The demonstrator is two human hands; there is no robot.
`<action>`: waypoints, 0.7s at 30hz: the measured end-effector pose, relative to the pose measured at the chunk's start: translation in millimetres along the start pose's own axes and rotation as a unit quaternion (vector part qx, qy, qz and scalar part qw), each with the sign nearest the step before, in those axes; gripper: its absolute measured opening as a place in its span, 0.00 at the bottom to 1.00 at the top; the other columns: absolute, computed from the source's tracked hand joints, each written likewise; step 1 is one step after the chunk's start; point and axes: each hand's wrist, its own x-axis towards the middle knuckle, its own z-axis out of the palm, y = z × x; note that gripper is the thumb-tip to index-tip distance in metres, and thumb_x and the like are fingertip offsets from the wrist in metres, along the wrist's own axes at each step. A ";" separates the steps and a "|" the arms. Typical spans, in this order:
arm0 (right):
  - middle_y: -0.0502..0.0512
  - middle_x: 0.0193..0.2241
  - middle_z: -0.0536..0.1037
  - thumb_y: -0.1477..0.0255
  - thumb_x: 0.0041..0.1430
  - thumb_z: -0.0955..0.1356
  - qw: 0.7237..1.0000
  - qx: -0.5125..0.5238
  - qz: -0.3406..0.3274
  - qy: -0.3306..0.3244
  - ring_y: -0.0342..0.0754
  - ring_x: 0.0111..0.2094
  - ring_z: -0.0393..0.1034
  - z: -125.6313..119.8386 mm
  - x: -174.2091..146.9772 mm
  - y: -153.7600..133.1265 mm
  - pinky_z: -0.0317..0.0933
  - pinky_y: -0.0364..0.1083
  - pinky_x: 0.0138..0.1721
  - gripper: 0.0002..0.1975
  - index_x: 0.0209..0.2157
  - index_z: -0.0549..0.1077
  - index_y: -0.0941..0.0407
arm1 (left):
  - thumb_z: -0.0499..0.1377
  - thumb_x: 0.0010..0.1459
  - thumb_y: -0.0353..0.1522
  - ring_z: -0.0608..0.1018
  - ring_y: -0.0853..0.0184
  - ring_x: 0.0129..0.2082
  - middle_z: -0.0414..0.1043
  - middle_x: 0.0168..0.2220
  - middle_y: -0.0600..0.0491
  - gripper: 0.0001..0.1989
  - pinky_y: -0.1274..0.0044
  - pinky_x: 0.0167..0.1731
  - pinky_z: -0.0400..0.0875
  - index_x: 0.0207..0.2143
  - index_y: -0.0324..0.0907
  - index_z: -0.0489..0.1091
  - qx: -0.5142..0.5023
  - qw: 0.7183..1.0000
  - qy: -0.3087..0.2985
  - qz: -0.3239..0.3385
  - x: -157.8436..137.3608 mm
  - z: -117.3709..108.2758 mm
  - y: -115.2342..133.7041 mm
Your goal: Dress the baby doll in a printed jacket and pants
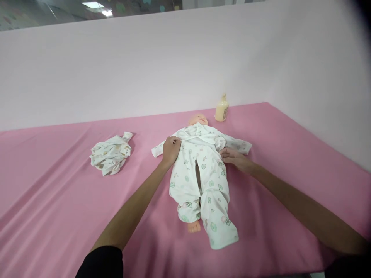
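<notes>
A baby doll [199, 119] lies on its back, dressed in a white printed top [199, 133] and white printed split-crotch trousers [214, 185]. My left hand [172, 150] is closed in a fist on the trousers' waistband, on the left side. On the opposite side, the fingers of my right hand [235, 159] pinch the trousers near the waist; their tips are partly hidden in the cloth. One bare foot [194, 226] shows below the left trouser leg. The right leg's cuff covers the other foot. Both sleeves of the top stretch outward.
A crumpled white printed garment [111, 154] lies to the left on the pink sheet [58, 200]. Beyond the doll's head stands a cream pump bottle [222, 110]. White padded walls [130, 69] border the surface at the back and right.
</notes>
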 end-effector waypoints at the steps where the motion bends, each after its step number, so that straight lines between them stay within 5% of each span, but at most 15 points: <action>1: 0.50 0.38 0.76 0.69 0.55 0.71 0.999 -0.005 0.012 -0.034 0.47 0.41 0.70 -2.3 -0.8 -2.8 0.62 0.49 0.46 0.12 0.41 0.70 0.53 | 0.54 0.56 0.30 0.69 0.69 0.32 0.68 0.29 0.55 0.08 0.76 0.34 0.62 0.24 0.42 0.62 -0.003 1.000 -0.013 -0.004 -1.5 -0.2 -0.4; 6: 0.51 0.39 0.75 0.70 0.54 0.71 0.990 -0.091 0.040 -0.096 0.48 0.40 0.69 -7.1 -4.1 -15.5 0.61 0.49 0.43 0.13 0.42 0.72 0.53 | 0.56 0.58 0.34 0.70 0.69 0.33 0.68 0.37 0.53 0.04 0.76 0.34 0.66 0.36 0.43 0.64 -0.032 0.995 0.002 -0.098 -36.9 -17.0 4.8; 13: 0.47 0.28 0.68 0.64 0.55 0.69 0.957 -0.290 -0.001 -0.001 0.44 0.30 0.60 -3.7 2.9 -16.4 0.55 0.44 0.31 0.09 0.32 0.71 0.56 | 0.57 0.61 0.40 0.69 0.68 0.32 0.66 0.36 0.54 0.10 0.76 0.33 0.67 0.40 0.45 0.64 0.018 0.997 -0.041 -0.069 -118.4 -50.0 11.5; 18: 0.49 0.29 0.72 0.68 0.53 0.67 0.945 -0.325 -0.007 0.026 0.46 0.30 0.64 1.9 10.6 -6.2 0.57 0.45 0.31 0.05 0.29 0.68 0.55 | 0.56 0.60 0.36 0.76 0.66 0.37 0.74 0.44 0.50 0.13 0.75 0.35 0.71 0.46 0.44 0.67 -0.077 0.978 -0.063 -0.186 -98.9 -47.9 -15.6; 21: 0.51 0.29 0.75 0.69 0.52 0.67 0.947 -0.321 0.007 -0.005 0.49 0.31 0.67 0.8 11.0 -3.3 0.59 0.47 0.31 0.04 0.28 0.71 0.55 | 0.61 0.56 0.35 0.78 0.63 0.41 0.75 0.49 0.47 0.17 0.73 0.40 0.73 0.48 0.42 0.70 -0.158 0.950 -0.156 -0.220 -72.7 -44.4 -31.2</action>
